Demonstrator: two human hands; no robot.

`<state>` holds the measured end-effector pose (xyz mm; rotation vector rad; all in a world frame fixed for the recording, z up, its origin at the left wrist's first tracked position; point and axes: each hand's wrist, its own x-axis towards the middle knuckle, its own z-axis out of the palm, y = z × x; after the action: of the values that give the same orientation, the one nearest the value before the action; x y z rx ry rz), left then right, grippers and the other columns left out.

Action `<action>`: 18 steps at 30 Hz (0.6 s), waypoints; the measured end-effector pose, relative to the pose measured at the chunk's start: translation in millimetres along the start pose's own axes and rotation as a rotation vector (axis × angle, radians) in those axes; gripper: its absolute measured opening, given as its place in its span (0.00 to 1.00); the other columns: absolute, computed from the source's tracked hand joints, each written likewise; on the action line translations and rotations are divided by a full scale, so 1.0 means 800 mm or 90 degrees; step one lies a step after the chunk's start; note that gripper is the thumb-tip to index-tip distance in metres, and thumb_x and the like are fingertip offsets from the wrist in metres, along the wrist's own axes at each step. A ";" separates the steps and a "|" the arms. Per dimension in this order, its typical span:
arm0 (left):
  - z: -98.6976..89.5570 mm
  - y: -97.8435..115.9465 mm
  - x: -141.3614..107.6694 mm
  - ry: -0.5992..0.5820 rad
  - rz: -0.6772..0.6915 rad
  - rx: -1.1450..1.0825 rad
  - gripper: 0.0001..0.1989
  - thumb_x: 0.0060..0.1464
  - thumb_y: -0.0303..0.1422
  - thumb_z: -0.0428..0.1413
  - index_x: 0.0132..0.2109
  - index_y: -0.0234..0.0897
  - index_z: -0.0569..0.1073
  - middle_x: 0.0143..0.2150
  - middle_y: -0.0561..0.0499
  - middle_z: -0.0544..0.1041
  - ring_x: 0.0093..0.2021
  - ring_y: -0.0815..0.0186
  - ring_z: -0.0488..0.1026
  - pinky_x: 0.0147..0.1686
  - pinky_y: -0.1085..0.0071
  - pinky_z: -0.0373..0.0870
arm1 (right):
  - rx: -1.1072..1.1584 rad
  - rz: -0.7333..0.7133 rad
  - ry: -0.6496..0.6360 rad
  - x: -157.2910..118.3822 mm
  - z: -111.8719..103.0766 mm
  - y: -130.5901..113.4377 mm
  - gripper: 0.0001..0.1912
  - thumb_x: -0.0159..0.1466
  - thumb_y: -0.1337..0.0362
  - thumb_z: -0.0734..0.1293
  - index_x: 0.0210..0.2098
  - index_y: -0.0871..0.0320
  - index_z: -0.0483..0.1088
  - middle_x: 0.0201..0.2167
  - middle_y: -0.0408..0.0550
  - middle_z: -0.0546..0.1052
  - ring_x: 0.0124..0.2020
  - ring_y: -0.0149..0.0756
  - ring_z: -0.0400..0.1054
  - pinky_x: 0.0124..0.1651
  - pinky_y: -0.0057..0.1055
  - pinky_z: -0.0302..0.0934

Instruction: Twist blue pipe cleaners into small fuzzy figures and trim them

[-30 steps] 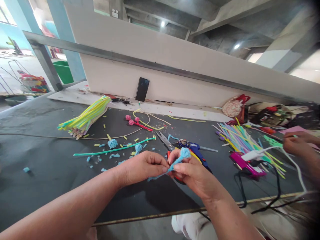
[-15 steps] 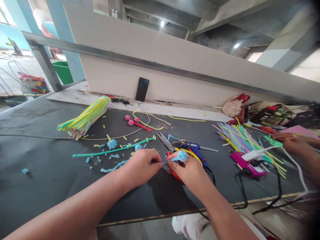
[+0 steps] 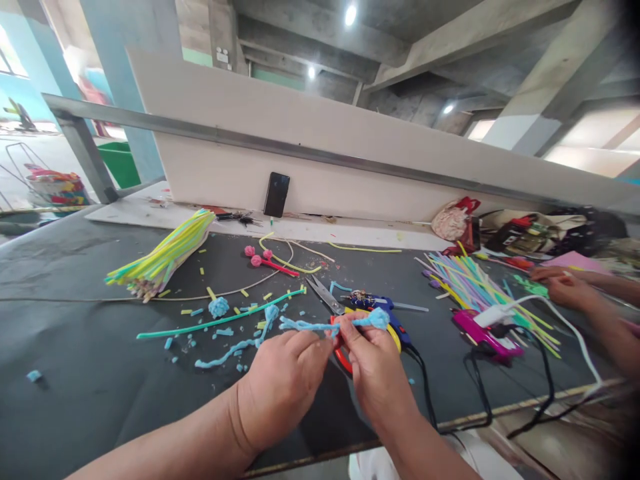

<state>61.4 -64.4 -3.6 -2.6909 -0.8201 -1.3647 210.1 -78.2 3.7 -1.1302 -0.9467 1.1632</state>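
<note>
My right hand (image 3: 377,367) pinches a light blue pipe-cleaner flower (image 3: 379,319) by the stem just below its fluffy bud. The twisted blue stem (image 3: 305,325) runs left from there, over the knuckles of my left hand (image 3: 287,383). My left hand is closed, its fingertips meeting the right fingers at the blue pipe cleaner; the exact pinch is hidden. Behind my hands lie open scissors (image 3: 326,295) with red-orange handles and a blue glue gun (image 3: 393,320). Another blue pipe-cleaner piece (image 3: 235,350) lies beyond my left hand, close to a blue pompom (image 3: 219,307).
Yellow-green pipe cleaners (image 3: 165,257) lie bundled at left, a teal one (image 3: 220,322) nearer. Pink buds (image 3: 256,260) and a leaning phone (image 3: 277,194) are behind. At right are pastel pipe cleaners (image 3: 475,287), a magenta power strip (image 3: 485,337), cables and another person's hands (image 3: 567,287).
My hands have turned, and the blue stem now shows above my left knuckles. The bud has shifted slightly right. The whole view has tilted up a little.
</note>
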 end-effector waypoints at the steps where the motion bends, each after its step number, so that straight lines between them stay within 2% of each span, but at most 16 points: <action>1: 0.000 -0.003 0.001 0.010 0.006 0.002 0.09 0.58 0.25 0.47 0.41 0.34 0.72 0.31 0.49 0.77 0.28 0.66 0.73 0.29 0.72 0.71 | 0.056 0.022 0.006 0.000 0.000 -0.002 0.09 0.57 0.57 0.70 0.28 0.55 0.68 0.24 0.40 0.69 0.28 0.31 0.62 0.35 0.29 0.58; 3: -0.003 -0.010 0.002 0.031 0.005 -0.008 0.10 0.57 0.24 0.48 0.42 0.34 0.72 0.32 0.48 0.77 0.30 0.66 0.74 0.31 0.71 0.72 | 0.161 0.051 0.010 -0.001 -0.002 -0.007 0.10 0.52 0.60 0.73 0.27 0.57 0.70 0.26 0.41 0.70 0.28 0.29 0.62 0.35 0.27 0.58; 6: -0.011 -0.027 0.005 0.044 0.006 -0.039 0.11 0.56 0.23 0.48 0.44 0.35 0.72 0.34 0.48 0.77 0.33 0.66 0.74 0.35 0.70 0.72 | 0.236 0.121 -0.097 -0.002 -0.006 -0.016 0.12 0.50 0.60 0.74 0.24 0.58 0.69 0.22 0.39 0.67 0.24 0.27 0.60 0.29 0.26 0.55; 7: -0.015 -0.033 0.007 0.036 0.014 -0.045 0.11 0.56 0.23 0.48 0.44 0.35 0.72 0.35 0.47 0.77 0.34 0.66 0.73 0.36 0.70 0.72 | 0.217 0.142 -0.131 -0.002 -0.009 -0.018 0.12 0.50 0.60 0.74 0.23 0.58 0.69 0.20 0.39 0.66 0.22 0.26 0.58 0.26 0.26 0.53; 9: -0.022 -0.040 0.010 -0.003 0.043 -0.045 0.12 0.56 0.23 0.48 0.44 0.35 0.72 0.35 0.47 0.76 0.35 0.66 0.73 0.36 0.70 0.71 | 0.085 0.154 -0.160 0.000 -0.012 -0.020 0.12 0.51 0.60 0.73 0.21 0.58 0.67 0.17 0.39 0.65 0.19 0.27 0.56 0.23 0.26 0.48; 10: -0.025 -0.041 0.011 -0.027 0.056 -0.042 0.11 0.56 0.23 0.48 0.43 0.35 0.72 0.35 0.48 0.76 0.35 0.66 0.72 0.36 0.70 0.71 | -0.017 0.134 -0.141 0.001 -0.013 -0.021 0.12 0.51 0.61 0.73 0.20 0.58 0.67 0.16 0.39 0.65 0.19 0.28 0.56 0.23 0.27 0.47; 12: -0.026 -0.036 0.014 -0.057 0.072 -0.044 0.10 0.56 0.23 0.48 0.42 0.35 0.72 0.34 0.48 0.76 0.34 0.66 0.72 0.36 0.71 0.70 | -0.199 0.055 -0.051 0.003 -0.013 -0.019 0.12 0.51 0.62 0.72 0.17 0.58 0.67 0.15 0.41 0.66 0.19 0.30 0.56 0.24 0.29 0.48; 14: -0.023 -0.023 0.013 -0.061 0.072 -0.050 0.09 0.57 0.24 0.48 0.40 0.34 0.72 0.33 0.48 0.75 0.33 0.66 0.72 0.35 0.71 0.70 | -0.276 -0.015 0.042 0.006 -0.011 -0.014 0.13 0.52 0.62 0.71 0.16 0.57 0.67 0.15 0.41 0.66 0.20 0.31 0.56 0.26 0.30 0.49; 16: -0.017 -0.009 0.010 -0.073 0.079 -0.042 0.08 0.57 0.24 0.48 0.39 0.33 0.72 0.30 0.48 0.74 0.30 0.66 0.71 0.31 0.71 0.69 | -0.212 -0.034 0.080 0.008 -0.009 -0.007 0.14 0.55 0.58 0.69 0.18 0.57 0.67 0.16 0.40 0.64 0.20 0.31 0.55 0.26 0.29 0.49; 18: -0.010 -0.002 0.006 -0.105 0.088 -0.025 0.09 0.58 0.25 0.47 0.38 0.34 0.72 0.28 0.50 0.73 0.27 0.66 0.69 0.27 0.71 0.67 | -0.088 -0.016 0.075 0.009 -0.008 -0.003 0.14 0.56 0.55 0.68 0.21 0.57 0.67 0.17 0.39 0.64 0.20 0.29 0.55 0.25 0.28 0.49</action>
<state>56.7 -63.3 4.7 -2.8594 -0.6070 -1.1561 218.0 -72.0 4.9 -1.2802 -0.9589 1.0108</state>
